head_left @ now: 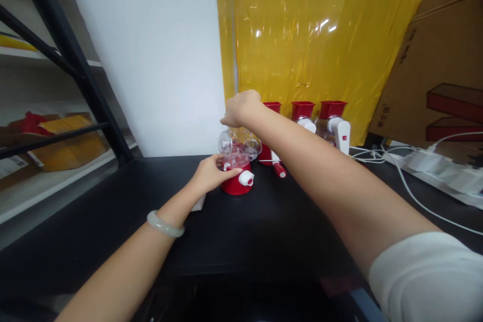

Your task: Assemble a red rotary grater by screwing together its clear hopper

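Observation:
A rotary grater [236, 187] with a red base, a clear body and a white knob on its front stands on the black table. My left hand [211, 171] is wrapped round its lower part, thumb across the front just above the knob. Directly over the clear upper part [226, 143] is my right hand [243, 107], closed with its back towards me. Its fingertips are hidden, so what they hold, if anything, cannot be made out. To the right of the grater, a crank handle [279, 168] with a red grip points down, partly behind my right forearm.
Red hoppers [334, 109] of similar graters line the back, before a yellow plastic sheet [294, 35]. A white power strip [445, 173] with cables lies at right, near a large cardboard box [433, 60]. Metal shelving [71, 55] stands left. A white board [151, 60] rises behind the table [271, 231].

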The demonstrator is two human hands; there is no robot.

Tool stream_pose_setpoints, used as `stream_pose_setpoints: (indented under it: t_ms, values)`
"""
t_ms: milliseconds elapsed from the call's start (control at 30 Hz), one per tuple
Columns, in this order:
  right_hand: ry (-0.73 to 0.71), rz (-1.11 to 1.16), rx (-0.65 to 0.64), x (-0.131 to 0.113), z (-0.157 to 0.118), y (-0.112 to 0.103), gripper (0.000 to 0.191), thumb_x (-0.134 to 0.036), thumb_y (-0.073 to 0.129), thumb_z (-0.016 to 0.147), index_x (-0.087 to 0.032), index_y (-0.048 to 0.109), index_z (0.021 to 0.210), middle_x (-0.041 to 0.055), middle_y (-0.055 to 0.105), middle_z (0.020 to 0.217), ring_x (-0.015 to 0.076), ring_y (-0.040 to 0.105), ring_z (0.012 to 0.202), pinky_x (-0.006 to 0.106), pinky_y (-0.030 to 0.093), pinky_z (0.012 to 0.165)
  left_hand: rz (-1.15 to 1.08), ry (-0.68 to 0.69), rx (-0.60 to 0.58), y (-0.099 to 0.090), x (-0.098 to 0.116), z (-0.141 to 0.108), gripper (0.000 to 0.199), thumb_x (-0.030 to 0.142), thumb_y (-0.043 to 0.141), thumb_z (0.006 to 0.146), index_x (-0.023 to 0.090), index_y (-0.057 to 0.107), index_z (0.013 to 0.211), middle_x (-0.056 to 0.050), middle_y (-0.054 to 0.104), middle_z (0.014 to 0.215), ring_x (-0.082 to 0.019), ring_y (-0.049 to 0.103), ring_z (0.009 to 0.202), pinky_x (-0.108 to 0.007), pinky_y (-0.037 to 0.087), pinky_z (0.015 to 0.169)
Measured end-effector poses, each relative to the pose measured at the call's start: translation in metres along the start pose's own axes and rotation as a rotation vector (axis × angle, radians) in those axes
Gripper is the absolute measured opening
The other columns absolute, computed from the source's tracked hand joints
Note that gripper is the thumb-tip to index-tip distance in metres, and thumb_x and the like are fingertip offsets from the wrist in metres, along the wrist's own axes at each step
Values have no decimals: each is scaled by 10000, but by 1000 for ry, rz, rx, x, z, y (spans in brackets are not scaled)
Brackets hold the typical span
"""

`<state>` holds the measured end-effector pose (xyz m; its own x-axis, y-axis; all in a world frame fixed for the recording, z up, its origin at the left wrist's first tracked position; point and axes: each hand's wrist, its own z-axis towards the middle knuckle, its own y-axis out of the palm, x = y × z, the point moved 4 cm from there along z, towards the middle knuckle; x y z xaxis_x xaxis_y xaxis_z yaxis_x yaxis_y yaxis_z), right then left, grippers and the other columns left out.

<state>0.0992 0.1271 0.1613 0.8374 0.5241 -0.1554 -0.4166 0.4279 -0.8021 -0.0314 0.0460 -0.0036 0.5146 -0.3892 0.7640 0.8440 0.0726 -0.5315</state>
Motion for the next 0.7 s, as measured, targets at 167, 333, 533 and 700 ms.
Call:
stream_pose_setpoints:
  t_ms: [167, 333, 533, 700]
  values:
    - [65, 25, 18, -8, -18, -13, 452, -582, 789, 699, -175, 709, 879, 164, 691, 896, 452, 590, 1203, 594, 494, 928, 103, 103, 62, 2, 9, -3, 679, 500, 884, 620, 200, 664, 1188, -147, 739, 1160, -366, 685, 1091, -488, 519, 960]
    - [123, 189, -44, 14, -23, -37, 671, -798, 571, 787, -148, 695, 896, 150, 685, 802, 364, 699, 981, 480, 559, 863, 27, 16, 65, -3, 10, -5, 622, 531, 879, 622, 167, 674, 1084, -161, 756, 1088, -348, 727, 984, -487, 567, 882]
    - [506, 314, 7, 65, -27, 1, 498, -522, 378, 1001, -106, 643, 1071, 183, 721, 923, 265, 734, 790, 386, 578, 696, -271, 49, 25, -38, 9, 2, 669, 476, 908, 595, 169, 684, 1145, -134, 760, 1148, -327, 713, 1076, -457, 556, 962]
    - [601, 239, -102, 69, -48, 69, 290, -200, 650, 842, -73, 645, 1103, 279, 701, 1104, 320, 704, 1075, 377, 549, 822, -458, -69, -36, -63, -10, 9, 693, 519, 895, 573, 141, 698, 1119, -143, 768, 1087, -346, 727, 1017, -400, 607, 758]
